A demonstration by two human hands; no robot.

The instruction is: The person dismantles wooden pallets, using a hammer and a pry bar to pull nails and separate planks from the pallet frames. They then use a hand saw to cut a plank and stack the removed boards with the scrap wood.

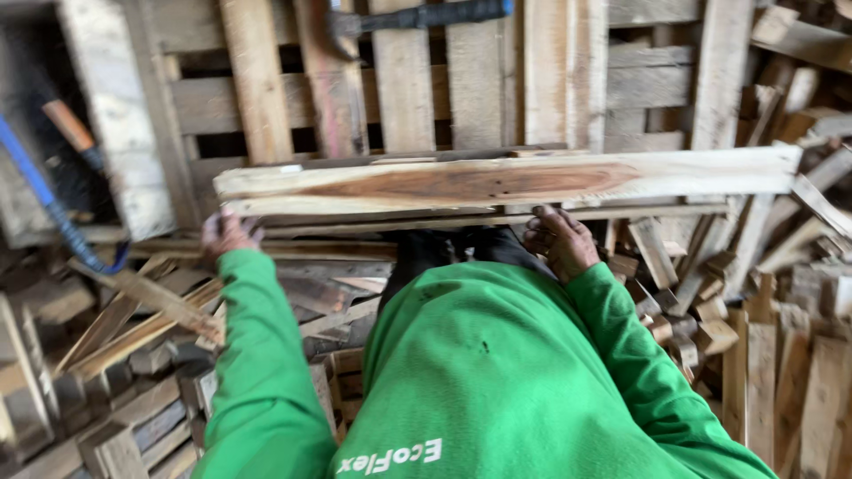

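A person in a green long-sleeved top looks down at a long wooden plank lying crosswise in front of them, on top of a slatted wooden pallet. The plank is pale at its edges with a wide reddish-brown streak of heartwood along its middle; its near edge looks rough. Thinner strips of wood lie just beneath it.

The left hand sits under the plank's left end, fingers curled; motion blur hides whether it truly grips the wood. The right hand is just below the plank's middle, fingers bent and touching the underside edge, seemingly bearing it rather than clamped on it.

To handle the plank well, both hands would best take firm hold well apart, keeping it level and fingers clear of splinters.

Beyond the plank, a hammer with a dark handle rests on the pallet. Left of the plank is a blue-framed saw. Piles of scrap offcuts lie on either side.
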